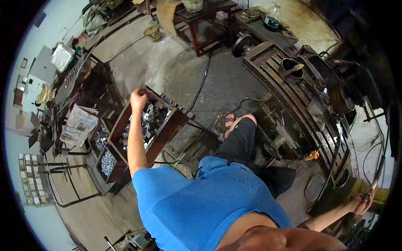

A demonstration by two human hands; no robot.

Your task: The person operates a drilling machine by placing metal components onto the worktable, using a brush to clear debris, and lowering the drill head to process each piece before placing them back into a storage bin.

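Note:
My left hand (139, 100) reaches to the far corner of a brown open box (161, 133), its fingers curled down at the rim. Whatever is pinched there is too small and hidden to make out. Inside the box lies a heap of small metal blocks (151, 122), and several dark pieces (168, 101) stand along its far right rim. Out at the lower right, my right hand (361, 205) is closed around a thin rod-like handle (373, 185) beside the machine. A dark line runs up from that handle.
Two compartments with small shiny parts (108, 162) adjoin the box. A slotted machine table (293, 96) stretches along the right, with an orange-yellow piece (311, 155) near its lower end. Newspaper (78, 124) lies at left. A black cable (204, 77) crosses the floor; a metal-framed stool (71, 184) stands at left.

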